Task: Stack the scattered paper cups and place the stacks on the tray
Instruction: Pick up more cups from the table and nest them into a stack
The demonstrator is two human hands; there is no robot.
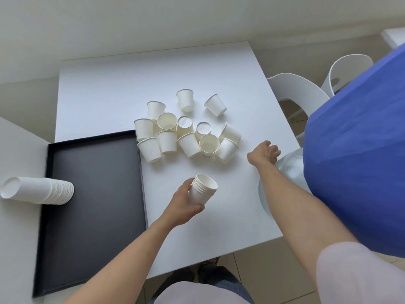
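Several white paper cups (188, 128) lie scattered in a cluster on the white table (109, 88), some upright, some upside down, some on their sides. My left hand (183, 205) grips a short stack of nested cups (202, 189), tilted with the mouth facing up and to the right. My right hand (264, 153) hovers palm down just right of the cluster, fingers loosely curled, holding nothing. A black tray (92, 194) sits at the left. A long stack of cups (39, 189) lies on its side across the tray's left rim.
White chairs (300, 93) stand beyond the table's right edge. A large blue shape (355, 150) fills the right side of the view, over a white chair seat (285, 172). A second white surface (17, 150) adjoins the tray's left side.
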